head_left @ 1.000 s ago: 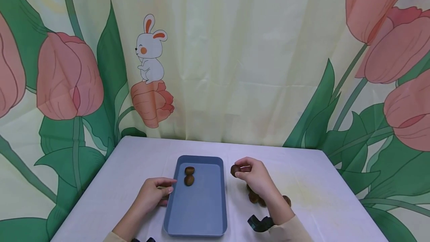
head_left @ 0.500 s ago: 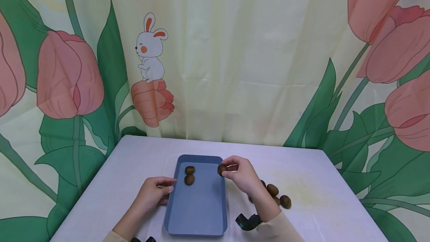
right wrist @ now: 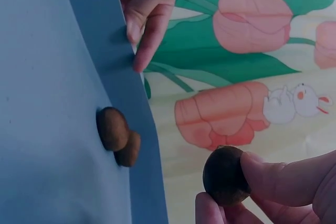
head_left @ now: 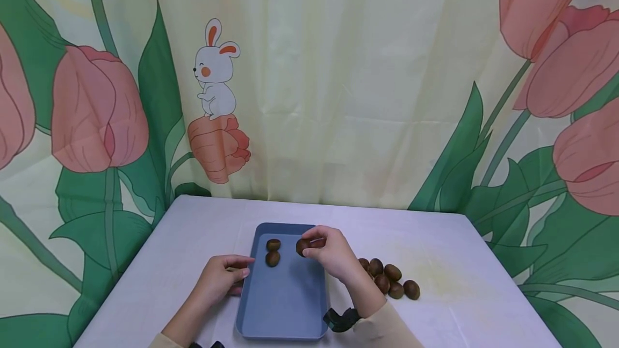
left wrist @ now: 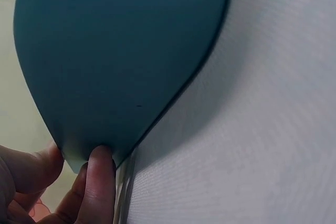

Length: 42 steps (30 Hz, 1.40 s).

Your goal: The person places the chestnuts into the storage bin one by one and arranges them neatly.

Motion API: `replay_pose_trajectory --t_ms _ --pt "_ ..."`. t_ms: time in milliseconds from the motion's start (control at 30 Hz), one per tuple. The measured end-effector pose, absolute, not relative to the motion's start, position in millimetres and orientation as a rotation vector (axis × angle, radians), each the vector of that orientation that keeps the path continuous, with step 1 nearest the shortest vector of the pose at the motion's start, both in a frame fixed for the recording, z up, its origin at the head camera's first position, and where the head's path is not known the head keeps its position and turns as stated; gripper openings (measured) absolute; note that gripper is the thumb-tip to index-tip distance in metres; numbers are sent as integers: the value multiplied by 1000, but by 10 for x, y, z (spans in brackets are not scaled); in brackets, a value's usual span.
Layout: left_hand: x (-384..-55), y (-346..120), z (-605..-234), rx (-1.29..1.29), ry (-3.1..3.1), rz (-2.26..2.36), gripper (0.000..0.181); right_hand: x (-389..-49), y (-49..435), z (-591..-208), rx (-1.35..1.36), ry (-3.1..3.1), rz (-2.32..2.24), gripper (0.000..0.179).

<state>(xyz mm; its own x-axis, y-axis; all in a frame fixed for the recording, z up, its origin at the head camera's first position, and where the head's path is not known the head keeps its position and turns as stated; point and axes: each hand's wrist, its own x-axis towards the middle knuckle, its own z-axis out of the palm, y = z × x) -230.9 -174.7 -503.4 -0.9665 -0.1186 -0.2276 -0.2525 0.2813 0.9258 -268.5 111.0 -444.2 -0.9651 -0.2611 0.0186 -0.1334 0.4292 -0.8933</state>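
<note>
My right hand (head_left: 330, 251) pinches a dark brown chestnut (head_left: 302, 247) between thumb and fingertips, above the right part of the blue tray (head_left: 282, 305). In the right wrist view that chestnut (right wrist: 226, 176) shows clear of the tray. Two more chestnuts (head_left: 273, 258) lie touching each other in the tray's far left part. At the tray's left side, my left hand (head_left: 220, 278) holds the edge by its fingertips. The left wrist view has a finger (left wrist: 98, 182) against the tray's outer side (left wrist: 121, 61) and the thumb at its other edge.
Several chestnuts (head_left: 382, 283) are grouped on the white-covered table (head_left: 435, 262) right of the tray, partly behind my right forearm. A curtain (head_left: 338, 95) printed with tulips and a rabbit hangs behind the table.
My right hand has carried its chestnut leftward, from beside the tray to above it. More of the chestnut group on the table now shows. The left hand and tray have stayed put.
</note>
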Motion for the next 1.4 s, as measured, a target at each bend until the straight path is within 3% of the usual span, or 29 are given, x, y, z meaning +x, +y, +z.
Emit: replay_pose_trajectory --t_ms 1400 --pt "-2315 -1755 -5045 -342 2402 1798 26 -2620 660 -4731 -454 2532 -1358 21"
